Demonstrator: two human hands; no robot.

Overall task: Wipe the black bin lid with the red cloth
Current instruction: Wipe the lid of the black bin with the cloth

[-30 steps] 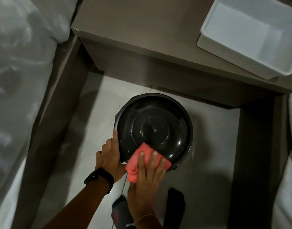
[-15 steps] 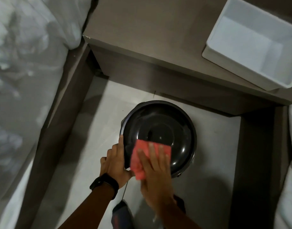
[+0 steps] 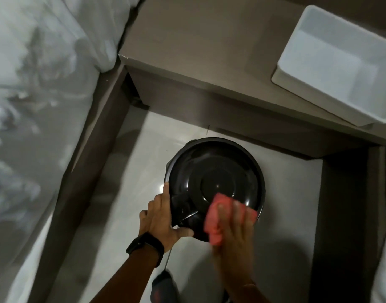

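Observation:
The round black bin lid (image 3: 218,171) sits on top of its bin on the pale tiled floor, seen from above. My left hand (image 3: 160,217), with a black watch on the wrist, grips the lid's near-left rim. My right hand (image 3: 233,235) presses the red cloth (image 3: 216,217) flat against the lid's near-right edge; the fingers lie over the cloth and hide part of it. The right hand is blurred by motion.
A grey-brown bedside table (image 3: 209,51) stands just behind the bin, with a white plastic tub (image 3: 332,62) on its right end. A bed with white bedding (image 3: 34,95) and a brown frame runs along the left. My feet in dark socks (image 3: 163,287) are below the bin.
My right hand has swept the red cloth from the lid's near-left part over to its near-right edge. My left hand keeps its grip on the left rim. The camera has tilted.

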